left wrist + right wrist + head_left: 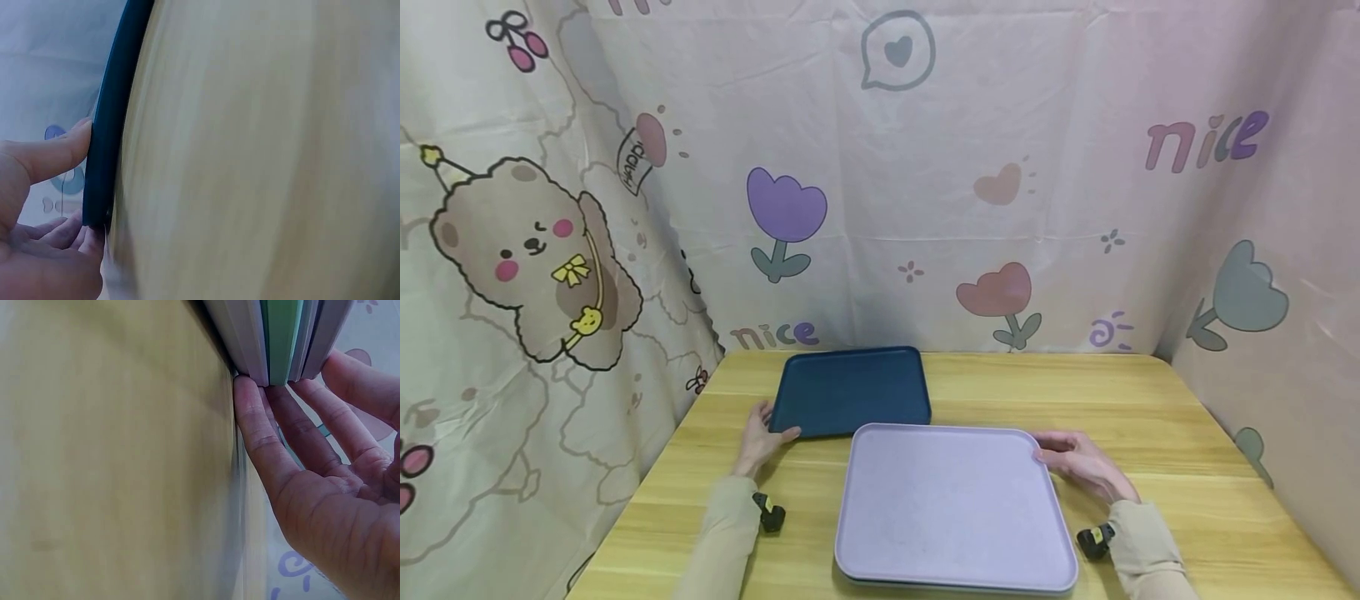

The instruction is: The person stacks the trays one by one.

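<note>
A dark blue rectangular tray lies at the back left of the wooden table. My left hand holds its front left corner, thumb along the front edge and fingers at the left side. In the left wrist view the thumb touches the tray's rim. Nearer to me is a stack of trays with a lilac tray on top. My right hand touches the stack's back right corner with extended fingers. The right wrist view shows a green tray among the lilac and greyish edges.
The light wooden table runs back to a patterned curtain. A side curtain with a bear print hangs at the left, another at the right. The lilac stack's back left corner overlaps the blue tray's front right corner in the head view.
</note>
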Demonstrator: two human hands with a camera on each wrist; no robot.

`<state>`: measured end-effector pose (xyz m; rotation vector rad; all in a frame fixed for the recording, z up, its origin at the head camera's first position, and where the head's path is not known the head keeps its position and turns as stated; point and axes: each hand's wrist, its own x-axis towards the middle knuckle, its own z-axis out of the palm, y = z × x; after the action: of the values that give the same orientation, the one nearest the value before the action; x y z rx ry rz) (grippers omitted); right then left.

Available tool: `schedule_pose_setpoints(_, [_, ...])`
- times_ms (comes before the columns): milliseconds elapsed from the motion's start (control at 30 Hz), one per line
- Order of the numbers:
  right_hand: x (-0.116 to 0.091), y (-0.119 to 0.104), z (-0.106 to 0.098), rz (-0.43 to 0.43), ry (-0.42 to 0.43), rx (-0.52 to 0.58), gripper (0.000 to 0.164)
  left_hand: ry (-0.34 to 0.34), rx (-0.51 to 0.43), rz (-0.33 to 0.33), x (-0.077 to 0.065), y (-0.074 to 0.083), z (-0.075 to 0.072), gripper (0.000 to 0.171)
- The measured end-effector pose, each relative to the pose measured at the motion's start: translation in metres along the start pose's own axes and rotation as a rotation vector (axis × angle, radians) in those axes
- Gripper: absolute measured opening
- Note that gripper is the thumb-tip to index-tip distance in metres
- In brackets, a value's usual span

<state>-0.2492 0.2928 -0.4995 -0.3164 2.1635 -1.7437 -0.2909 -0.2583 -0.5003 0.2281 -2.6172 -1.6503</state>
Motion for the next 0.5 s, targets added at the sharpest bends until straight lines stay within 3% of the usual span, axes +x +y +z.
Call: schedule_pose_setpoints(500, [0.001, -0.001, 0.003, 0.009, 0.003, 0.021, 0.06, -0.03, 0.081, 0.094, 0.007, 0.017, 0.035, 0.094])
